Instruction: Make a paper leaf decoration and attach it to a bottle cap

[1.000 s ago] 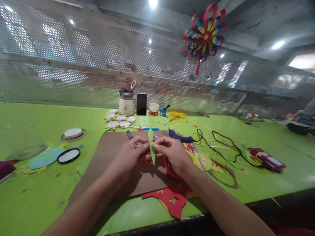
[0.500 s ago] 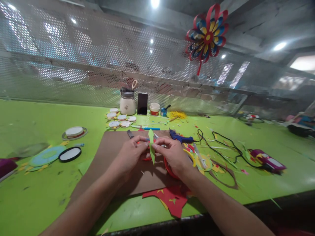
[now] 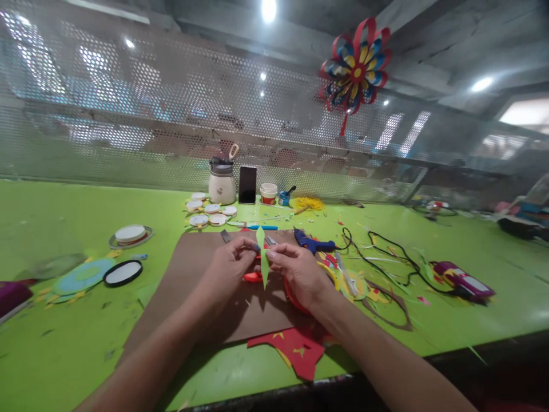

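Note:
A narrow light-green paper leaf (image 3: 263, 269), pointed at both ends, stands upright between my hands above a brown board (image 3: 171, 303). My left hand (image 3: 234, 263) is closed in a pinch at the leaf's left edge. From the other side, the thumb and finger of my right hand (image 3: 302, 274) pinch its right edge. Behind and below the fingers lie red-handled scissors (image 3: 253, 277), partly hidden. A red ring-shaped piece (image 3: 294, 297) is mostly covered by my right hand.
A blue glue gun (image 3: 315, 242) with a black cord lies right of the board. Red paper scraps (image 3: 302, 352) stick out at its front edge. Farther back stand a jug (image 3: 222, 186), a phone (image 3: 247, 185) and paint pots (image 3: 269, 193). White discs (image 3: 198, 220) lie left of these.
The green leaf has turned slightly between my fingers and shows a smoother, straighter face. Both hands stay in nearly the same place. The view has shifted a little.

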The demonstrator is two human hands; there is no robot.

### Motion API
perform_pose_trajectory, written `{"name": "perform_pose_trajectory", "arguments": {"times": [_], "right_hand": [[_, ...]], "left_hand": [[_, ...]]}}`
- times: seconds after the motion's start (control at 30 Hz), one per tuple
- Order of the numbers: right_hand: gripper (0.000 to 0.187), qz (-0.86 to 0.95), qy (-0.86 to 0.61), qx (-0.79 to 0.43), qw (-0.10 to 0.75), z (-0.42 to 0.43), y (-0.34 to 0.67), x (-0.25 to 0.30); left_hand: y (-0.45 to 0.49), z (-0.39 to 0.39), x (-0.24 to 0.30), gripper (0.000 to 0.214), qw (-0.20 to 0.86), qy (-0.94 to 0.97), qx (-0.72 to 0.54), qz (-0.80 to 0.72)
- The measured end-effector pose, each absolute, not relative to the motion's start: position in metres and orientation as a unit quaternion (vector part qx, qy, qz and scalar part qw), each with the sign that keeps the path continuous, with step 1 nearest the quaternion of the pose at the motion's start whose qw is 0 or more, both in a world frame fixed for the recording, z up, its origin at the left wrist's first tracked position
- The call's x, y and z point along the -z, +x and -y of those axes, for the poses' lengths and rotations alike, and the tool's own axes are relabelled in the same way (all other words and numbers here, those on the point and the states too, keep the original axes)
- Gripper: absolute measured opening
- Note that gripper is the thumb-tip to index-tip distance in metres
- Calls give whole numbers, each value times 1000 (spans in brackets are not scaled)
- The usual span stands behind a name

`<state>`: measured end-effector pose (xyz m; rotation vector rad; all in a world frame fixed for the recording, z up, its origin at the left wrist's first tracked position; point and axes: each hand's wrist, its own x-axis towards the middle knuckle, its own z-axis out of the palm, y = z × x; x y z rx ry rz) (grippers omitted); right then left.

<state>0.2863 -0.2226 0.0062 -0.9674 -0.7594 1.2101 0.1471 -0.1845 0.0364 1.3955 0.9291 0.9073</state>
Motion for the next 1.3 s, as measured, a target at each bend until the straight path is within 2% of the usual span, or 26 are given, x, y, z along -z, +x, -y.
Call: {"name": "perform_pose_trajectory", "arguments": {"times": [0.13, 0.37, 0.47, 0.57, 0.67, 0.97, 1.3], "right_hand": [[28, 325, -410, -542, 657, 223, 283, -6], [23, 352, -422, -481, 683, 221, 278, -5], [18, 372, -411, -455, 697, 221, 278, -4], [17, 383, -406, -462, 689, 221, 279, -4], [21, 386, -398, -462, 692, 221, 281, -6], [24, 403, -416, -396, 713, 219, 290, -12], [27, 397, -410, -414, 709, 215, 295, -11]], "left_hand": [[147, 185, -35, 9, 563, 624, -369, -396], [148, 188, -37, 6, 624, 589, -363, -364], [149, 188, -37, 16, 645, 568, -367, -357], [149, 189, -40, 22, 607, 598, -371, -369], [148, 193, -46, 20, 592, 607, -375, -375], [147, 193, -43, 18, 639, 576, -381, -339], [146, 189, -38, 16, 671, 550, -377, -324]]}}
